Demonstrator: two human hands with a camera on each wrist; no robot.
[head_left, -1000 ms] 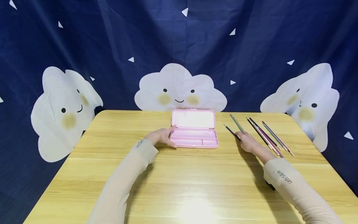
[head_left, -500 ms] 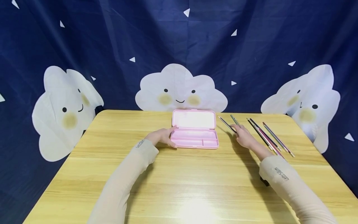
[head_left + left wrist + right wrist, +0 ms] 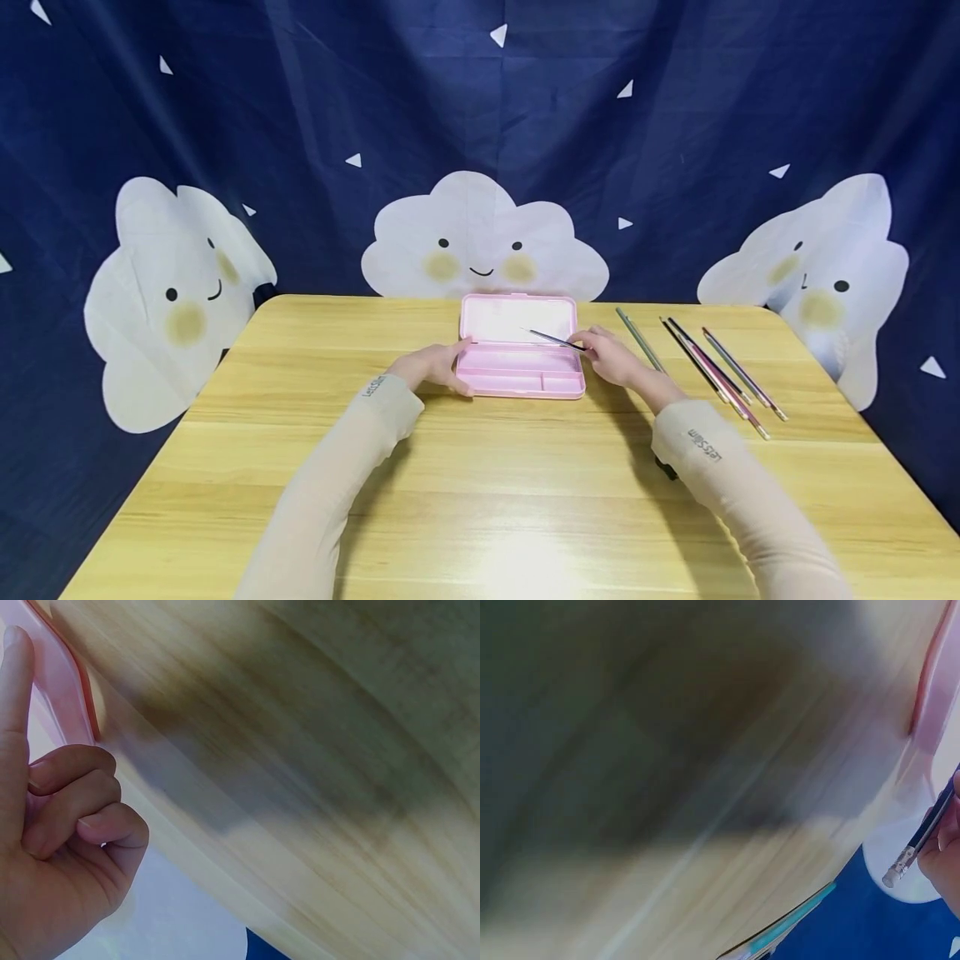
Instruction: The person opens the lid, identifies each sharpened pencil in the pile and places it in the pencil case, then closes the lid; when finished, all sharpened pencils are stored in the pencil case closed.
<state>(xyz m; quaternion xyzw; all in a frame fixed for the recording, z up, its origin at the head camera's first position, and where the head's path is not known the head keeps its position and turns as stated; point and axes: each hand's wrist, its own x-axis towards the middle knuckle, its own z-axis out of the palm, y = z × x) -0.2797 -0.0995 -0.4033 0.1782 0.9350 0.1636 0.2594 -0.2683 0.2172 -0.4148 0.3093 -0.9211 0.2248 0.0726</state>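
Case (image 3: pixel 521 358): pink, lid raised, stood at the far middle of the table (image 3: pixel 480 500). The tray was split into compartments; no contents could be made out.

Left hand (image 3: pixel 435 367): rested against the case's left end. In the left wrist view one finger (image 3: pixel 15 712) lay straight along the pink rim, and the others curled under, holding nothing of their own.

Right hand (image 3: pixel 611 357): lay at the case's right end, its fingers pinched narrow on a pencil (image 3: pixel 555 339).

Pencil: dark, thin, held nearly level above the tray, its tip pointing left across the lid's inner face. It was apart from the tray floor. In the right wrist view its metal ferrule and eraser end (image 3: pixel 898 864) stuck out past the fingers.

Loose pencils (image 3: pixel 712 367): several lay on the table to the right of the case, in a rough row slanting toward the near right. The green one (image 3: pixel 640 339) lay nearest the right hand. All were apart from the case.

Backdrop (image 3: pixel 480 125): dark blue cloth with white smiling clouds, hung behind the table.
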